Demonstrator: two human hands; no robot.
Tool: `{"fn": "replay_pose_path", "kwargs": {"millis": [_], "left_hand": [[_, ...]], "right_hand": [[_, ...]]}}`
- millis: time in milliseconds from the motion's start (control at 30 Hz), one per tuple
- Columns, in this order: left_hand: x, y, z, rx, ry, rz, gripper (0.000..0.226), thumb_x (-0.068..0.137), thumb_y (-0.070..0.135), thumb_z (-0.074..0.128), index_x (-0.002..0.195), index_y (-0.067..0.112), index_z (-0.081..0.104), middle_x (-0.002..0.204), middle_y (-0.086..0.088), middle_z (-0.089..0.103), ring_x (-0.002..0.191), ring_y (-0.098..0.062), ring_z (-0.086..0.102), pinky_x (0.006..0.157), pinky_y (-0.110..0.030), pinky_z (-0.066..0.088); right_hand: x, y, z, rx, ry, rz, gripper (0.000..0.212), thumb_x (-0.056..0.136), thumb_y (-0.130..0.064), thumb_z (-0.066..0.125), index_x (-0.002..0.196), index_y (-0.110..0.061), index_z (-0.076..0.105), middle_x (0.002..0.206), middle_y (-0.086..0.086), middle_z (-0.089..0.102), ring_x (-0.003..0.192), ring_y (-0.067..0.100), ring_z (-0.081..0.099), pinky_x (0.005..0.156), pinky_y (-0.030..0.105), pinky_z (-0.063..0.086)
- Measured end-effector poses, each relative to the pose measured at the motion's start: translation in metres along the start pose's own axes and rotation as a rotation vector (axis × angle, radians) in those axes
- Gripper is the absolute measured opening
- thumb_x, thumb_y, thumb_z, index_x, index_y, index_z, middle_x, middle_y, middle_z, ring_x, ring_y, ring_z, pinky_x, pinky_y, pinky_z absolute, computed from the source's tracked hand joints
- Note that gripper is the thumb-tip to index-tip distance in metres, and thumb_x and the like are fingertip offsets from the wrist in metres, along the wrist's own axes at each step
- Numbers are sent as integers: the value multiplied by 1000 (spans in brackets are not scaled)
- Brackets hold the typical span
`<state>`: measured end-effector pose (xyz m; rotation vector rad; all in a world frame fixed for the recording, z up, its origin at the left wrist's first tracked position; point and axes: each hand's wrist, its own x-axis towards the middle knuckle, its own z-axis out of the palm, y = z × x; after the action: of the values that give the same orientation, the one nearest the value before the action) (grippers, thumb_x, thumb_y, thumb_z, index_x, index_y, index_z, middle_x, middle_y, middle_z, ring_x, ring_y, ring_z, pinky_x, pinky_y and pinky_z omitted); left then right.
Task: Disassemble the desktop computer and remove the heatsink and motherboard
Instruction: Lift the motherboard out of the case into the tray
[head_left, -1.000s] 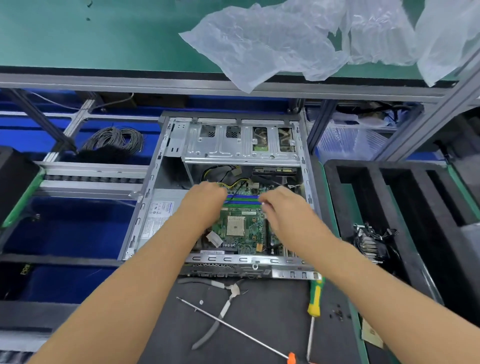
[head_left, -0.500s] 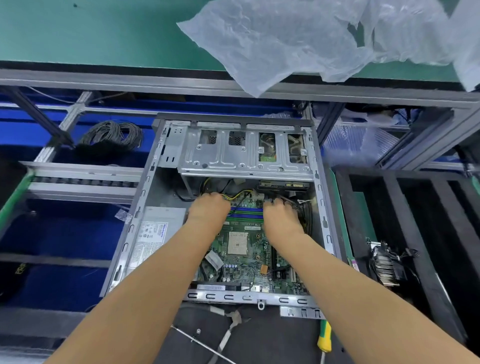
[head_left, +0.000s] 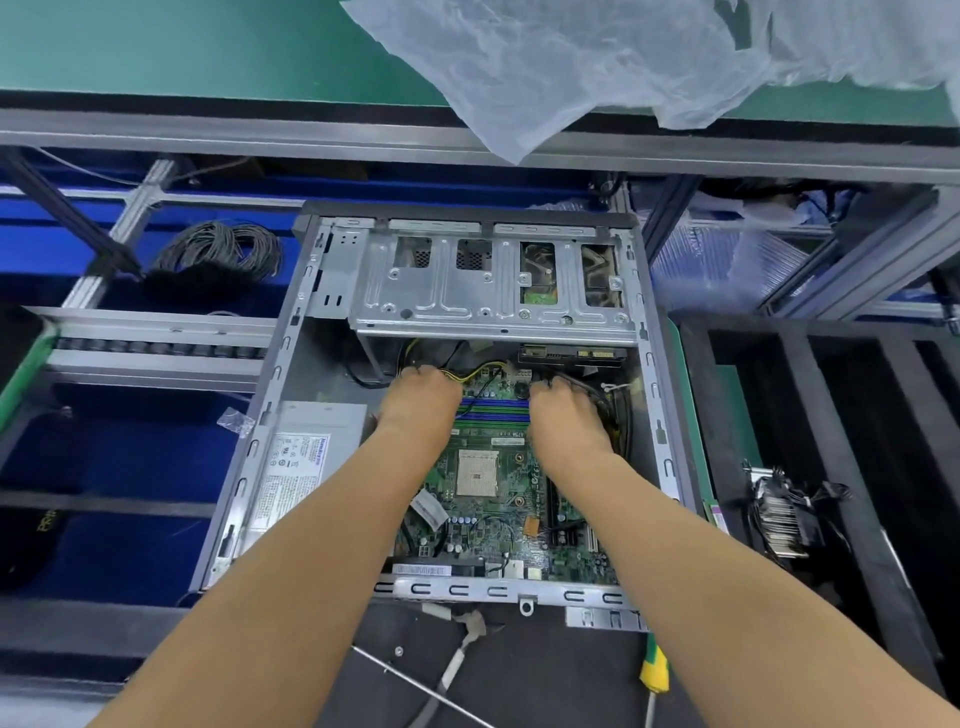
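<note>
The open desktop case (head_left: 650, 364) lies flat in front of me. Inside it sits the green motherboard (head_left: 488, 525) with its bare CPU socket (head_left: 477, 472). My left hand (head_left: 418, 400) reaches to the board's far edge and its curled fingers close on the yellow and black power cable (head_left: 475, 371). My right hand (head_left: 566, 415) is beside it, with its fingers curled over a black cable bundle (head_left: 605, 402). The fingertips of both hands are hidden. The heatsink (head_left: 784, 519) with its fan lies outside the case, in the black foam tray (head_left: 831, 415) on the right.
A power supply (head_left: 306, 457) fills the case's left side, and a metal drive cage (head_left: 467, 291) spans its far end. Pliers (head_left: 457, 660), a thin metal rod (head_left: 415, 686) and a yellow-green screwdriver (head_left: 654, 670) lie on the dark mat. Plastic bags (head_left: 571, 67) hang over the shelf above.
Both hands moved from the middle of the board to its far edge under the drive cage and have held there for half a second. My view has come closer.
</note>
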<state>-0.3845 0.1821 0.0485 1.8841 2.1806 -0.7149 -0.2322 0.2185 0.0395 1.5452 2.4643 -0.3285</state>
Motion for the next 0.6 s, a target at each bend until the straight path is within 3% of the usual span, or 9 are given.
{"fn": "replay_pose_path", "kwargs": {"millis": [167,433,600], "left_hand": [[-1,-5,-5,15,107,-42,37,82,-3,61,119,2,59,117,-18,55,109,-32,53,88,-38,49],[3,0,-6,18,98,-78,40,85,-4,60,124,2,57,121,-19,55,113,-35,53,90,-40,47],[10,-2,-9,11,122,-107,32,83,-4,61,114,4,63,113,-15,62,108,-34,56,82,-38,48]], "right_hand": [[-1,-1,-5,-11,119,-38,39,80,7,58,116,-3,52,110,16,58,99,34,61,75,37,49],[3,-3,-4,-58,103,-25,44,80,7,60,122,-1,50,111,18,59,101,35,61,76,37,50],[14,-3,-9,-44,103,9,29,80,14,54,102,-4,62,92,16,66,86,34,64,60,34,41]]}}
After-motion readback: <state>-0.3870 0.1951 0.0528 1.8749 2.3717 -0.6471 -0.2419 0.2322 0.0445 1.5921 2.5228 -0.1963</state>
